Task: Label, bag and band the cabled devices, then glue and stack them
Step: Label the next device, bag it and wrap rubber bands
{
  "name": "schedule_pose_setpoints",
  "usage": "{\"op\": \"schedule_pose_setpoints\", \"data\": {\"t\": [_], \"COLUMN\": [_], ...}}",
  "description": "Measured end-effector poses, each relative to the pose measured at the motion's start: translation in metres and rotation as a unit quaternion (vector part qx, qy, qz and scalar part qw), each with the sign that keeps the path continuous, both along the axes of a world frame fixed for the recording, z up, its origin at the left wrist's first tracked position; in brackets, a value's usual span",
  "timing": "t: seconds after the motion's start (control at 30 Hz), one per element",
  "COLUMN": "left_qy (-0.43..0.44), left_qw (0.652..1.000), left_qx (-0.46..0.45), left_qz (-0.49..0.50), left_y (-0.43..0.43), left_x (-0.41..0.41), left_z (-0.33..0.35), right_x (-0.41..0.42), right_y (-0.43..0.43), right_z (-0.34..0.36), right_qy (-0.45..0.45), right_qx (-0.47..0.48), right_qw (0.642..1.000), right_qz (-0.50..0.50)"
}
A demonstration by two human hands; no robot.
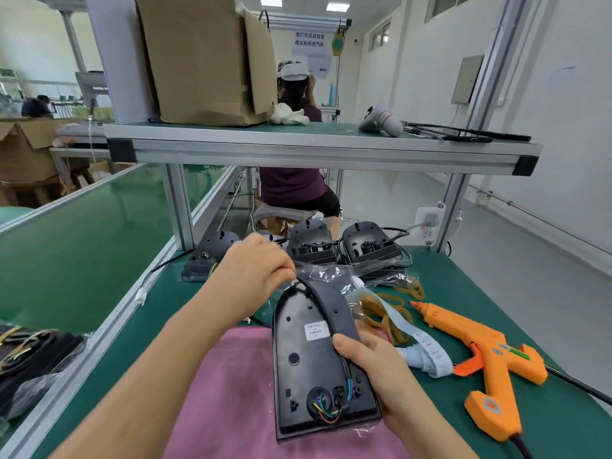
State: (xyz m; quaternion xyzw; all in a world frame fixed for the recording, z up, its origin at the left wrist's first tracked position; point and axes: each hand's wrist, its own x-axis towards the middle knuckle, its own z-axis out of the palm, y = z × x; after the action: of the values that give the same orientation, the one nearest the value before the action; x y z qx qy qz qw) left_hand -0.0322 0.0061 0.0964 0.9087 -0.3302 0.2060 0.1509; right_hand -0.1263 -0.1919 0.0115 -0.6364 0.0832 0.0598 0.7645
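Cabled device (pixel 308 366) is lying back side up over a pink cloth (pixel 231 392) at the near edge of the green counter (pixel 496 276), its wide end toward the person and its narrow end pointing away. A white label (pixel 316 331) is sitting on its back, and coloured wires are entering a round opening near the wide end. The right hand (pixel 377 372) is holding the device by its right edge, the grip closed round the housing with the thumb pressing the black cable (pixel 319 303) against it. The left hand (pixel 256 270) is pinching that same cable at the narrow end, its grip narrow and curled. Clear plastic is showing under the wide end; whether it is wrapping the device I cannot tell.

To the right, an orange glue gun (pixel 490 362) is lying on the counter, with tan rubber bands (pixel 390 321) and a pale label strip (pixel 420 346) between it and the device. More black devices (pixel 369 246) are standing at the back of the counter, under a shelf (pixel 314 150) that is carrying a cardboard box (pixel 205 58).
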Motion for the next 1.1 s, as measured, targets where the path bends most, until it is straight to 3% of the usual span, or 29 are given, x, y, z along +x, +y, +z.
{"op": "schedule_pose_setpoints", "data": {"t": [0.1, 0.23, 0.43, 0.63, 0.83, 1.0, 1.1], "left_qy": [-0.025, 0.019, 0.114, 0.211, 0.424, 0.518, 0.541], "left_qw": [0.998, 0.993, 0.990, 0.972, 0.894, 0.829, 0.808], "left_qx": [0.052, 0.109, 0.021, 0.008, -0.130, -0.205, -0.228], "left_qz": [0.002, 0.050, 0.075, 0.107, 0.066, 0.052, 0.048], "left_y": [-0.011, -0.019, -0.026, -0.032, -0.023, -0.007, -0.001], "left_x": [0.006, 0.014, 0.017, 0.025, 0.031, 0.022, 0.017], "left_z": [0.009, 0.013, 0.023, 0.048, 0.059, 0.048, 0.039], "right_x": [-0.002, -0.003, 0.002, 0.013, 0.028, 0.040, 0.045], "right_y": [0.004, 0.007, 0.007, 0.012, 0.011, 0.011, 0.013], "right_z": [-0.002, -0.002, -0.001, 0.007, 0.012, 0.014, 0.013], "right_qy": [-0.010, -0.020, -0.018, -0.014, 0.000, -0.015, -0.008], "right_qx": [-0.001, 0.025, 0.069, 0.121, 0.192, 0.179, 0.162], "right_qw": [1.000, 0.999, 0.997, 0.990, 0.979, 0.980, 0.984], "right_qz": [0.016, 0.014, -0.030, -0.067, -0.074, -0.081, -0.079]}}
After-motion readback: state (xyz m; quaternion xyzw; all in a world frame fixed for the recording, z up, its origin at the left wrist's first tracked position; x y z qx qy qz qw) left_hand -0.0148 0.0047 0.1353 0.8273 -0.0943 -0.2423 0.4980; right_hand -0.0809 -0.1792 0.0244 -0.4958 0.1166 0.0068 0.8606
